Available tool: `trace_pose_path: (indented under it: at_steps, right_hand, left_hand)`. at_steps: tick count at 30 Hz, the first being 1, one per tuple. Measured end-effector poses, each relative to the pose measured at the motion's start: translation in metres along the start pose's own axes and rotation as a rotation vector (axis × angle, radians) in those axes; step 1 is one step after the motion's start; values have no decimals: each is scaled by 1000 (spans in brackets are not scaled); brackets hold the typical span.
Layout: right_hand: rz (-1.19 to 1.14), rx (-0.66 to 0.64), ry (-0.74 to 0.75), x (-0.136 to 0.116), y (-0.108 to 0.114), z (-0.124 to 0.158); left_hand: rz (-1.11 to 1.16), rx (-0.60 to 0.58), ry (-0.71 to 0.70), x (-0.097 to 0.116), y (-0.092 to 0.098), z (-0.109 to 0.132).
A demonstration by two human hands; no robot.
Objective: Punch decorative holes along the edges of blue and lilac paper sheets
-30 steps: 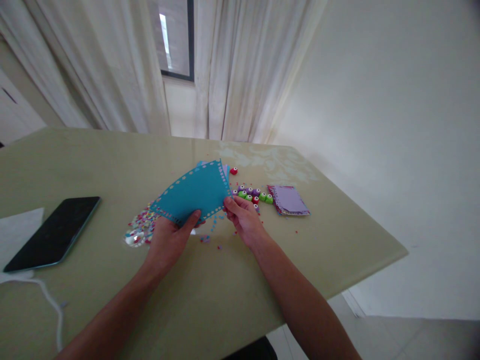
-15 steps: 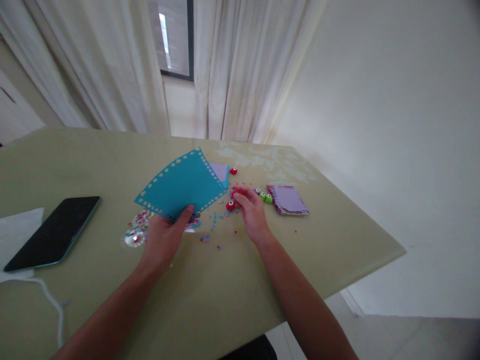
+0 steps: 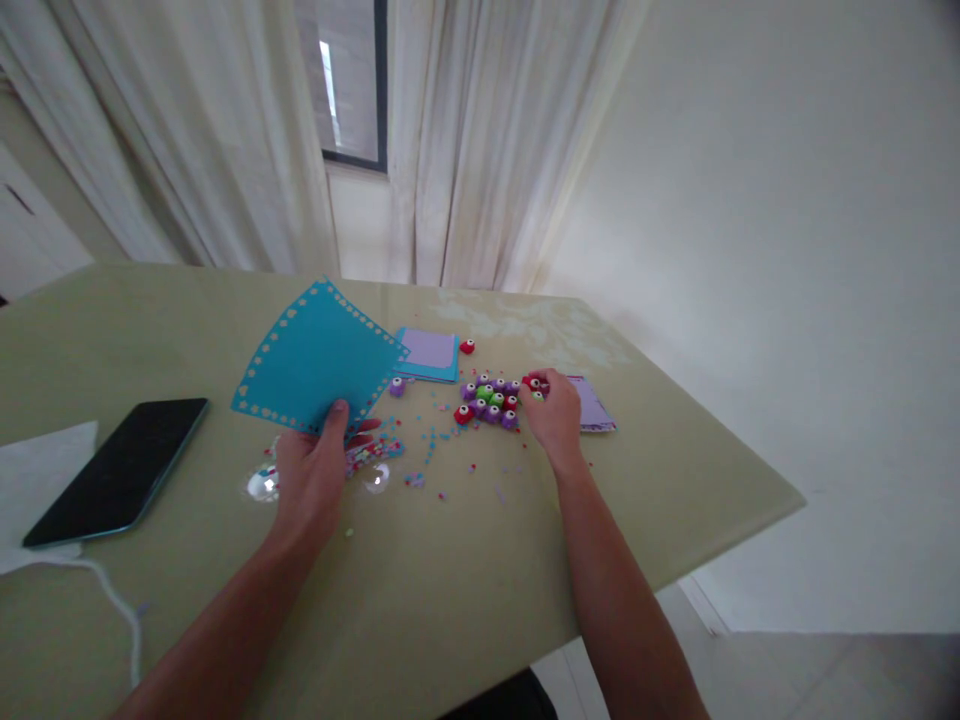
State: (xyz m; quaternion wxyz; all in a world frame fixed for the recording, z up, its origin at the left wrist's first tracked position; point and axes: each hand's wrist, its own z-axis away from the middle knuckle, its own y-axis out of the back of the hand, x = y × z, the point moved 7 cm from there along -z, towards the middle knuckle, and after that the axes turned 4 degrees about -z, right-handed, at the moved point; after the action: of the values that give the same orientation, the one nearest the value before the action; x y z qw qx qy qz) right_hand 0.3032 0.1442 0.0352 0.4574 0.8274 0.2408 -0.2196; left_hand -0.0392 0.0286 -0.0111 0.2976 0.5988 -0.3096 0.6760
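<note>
The left hand (image 3: 309, 478) grips a blue sheet (image 3: 319, 360) by its near edge; the right hand (image 3: 556, 412), well apart, meets eyed pieces (image 3: 485, 396), hold unclear.

Left of the left hand (image 3: 319, 470), the pale green table (image 3: 450, 600) bears a tablet (image 3: 116, 470) overlapping a white sheet (image 3: 37, 460), and a white cable (image 3: 121, 607). Between the hands lie scattered confetti (image 3: 415, 481) and clustered one-eyed pieces (image 3: 485, 396); a lilac-topped paper stack (image 3: 594, 405) lies right of the right hand (image 3: 555, 412).
</note>
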Motion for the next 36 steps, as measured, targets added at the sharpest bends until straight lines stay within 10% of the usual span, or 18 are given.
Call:
trace_pose_path:
  at_steps: [9, 15, 21, 27, 36]
  right_hand:
    - [325, -400, -135, 18, -10, 10]
    - [326, -222, 44, -27, -13, 9]
    - [201, -494, 583, -127, -90, 36]
    - [410, -736, 709, -156, -147, 47]
    - [296, -636, 614, -132, -99, 66]
  left_hand:
    - [106, 94, 27, 6, 7, 1]
    - [71, 89, 39, 4, 4, 1]
    - [-4, 12, 2, 9, -2, 7]
    - [-181, 177, 27, -3, 16, 4]
    - [-204, 151, 21, -4, 12, 5]
